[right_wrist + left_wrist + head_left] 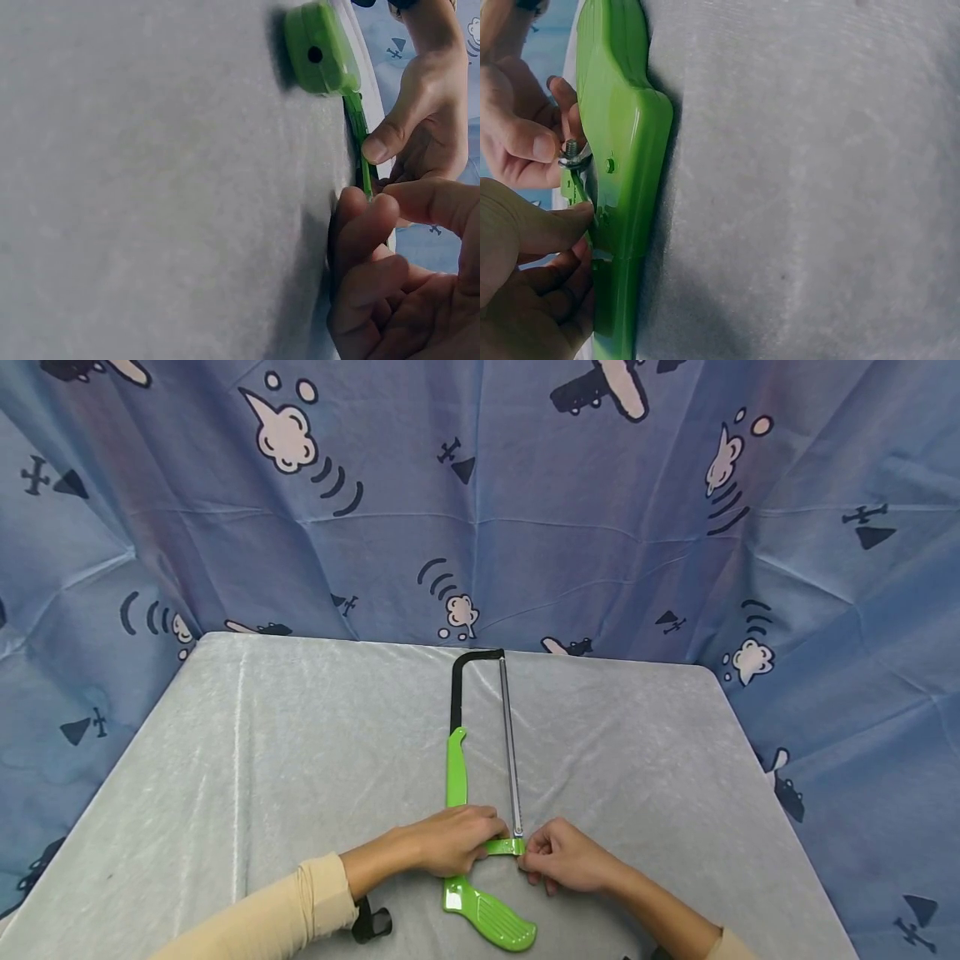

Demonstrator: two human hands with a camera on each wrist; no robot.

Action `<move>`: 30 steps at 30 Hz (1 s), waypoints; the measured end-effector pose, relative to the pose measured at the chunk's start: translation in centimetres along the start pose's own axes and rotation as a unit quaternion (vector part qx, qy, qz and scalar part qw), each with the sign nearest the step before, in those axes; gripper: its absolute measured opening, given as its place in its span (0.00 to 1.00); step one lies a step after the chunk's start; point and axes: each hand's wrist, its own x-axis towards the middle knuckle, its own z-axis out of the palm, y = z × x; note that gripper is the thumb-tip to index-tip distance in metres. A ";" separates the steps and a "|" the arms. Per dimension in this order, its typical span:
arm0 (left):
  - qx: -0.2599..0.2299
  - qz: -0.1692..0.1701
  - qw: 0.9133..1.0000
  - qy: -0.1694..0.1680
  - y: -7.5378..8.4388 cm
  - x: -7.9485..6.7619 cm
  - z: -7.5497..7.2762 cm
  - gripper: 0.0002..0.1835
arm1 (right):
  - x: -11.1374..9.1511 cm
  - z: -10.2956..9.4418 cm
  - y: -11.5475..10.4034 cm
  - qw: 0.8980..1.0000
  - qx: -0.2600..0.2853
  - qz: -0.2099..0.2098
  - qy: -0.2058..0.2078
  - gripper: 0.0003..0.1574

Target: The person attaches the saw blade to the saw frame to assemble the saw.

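A hacksaw lies on the cloth-covered table, with a green handle (498,918), a black front frame (456,693) and a grey blade (510,743) along its right side. My left hand (461,839) reaches over the frame and grips the green bracket (504,847) at the blade's near end; its thumb presses the bracket in the left wrist view. At the bracket's outer end, my right hand (566,856) pinches the wing nut (573,160) on a threaded bolt between thumb and finger. The right fingers hide that nut in the right wrist view.
The pale grey cloth (337,735) covers the table up to a blue patterned curtain (390,543) behind. A black strap (371,922) hangs by the left sleeve (270,906).
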 end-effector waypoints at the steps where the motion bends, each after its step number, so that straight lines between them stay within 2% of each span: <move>1: 0.001 0.000 1.000 0.000 0.0 0.0 0.0 0.17 | 0.0 0.0 0.0 1.000 0.002 0.001 -0.001 0.13; 23: 0.002 0.004 1.000 0.004 0.0 0.0 0.1 0.17 | -0.1 -0.7 0.1 0.999 0.019 -0.004 -0.047 0.15; 30: 0.000 -0.004 1.000 -0.002 0.1 0.0 0.0 0.17 | -0.1 -0.9 0.2 0.998 0.028 0.011 -0.057 0.15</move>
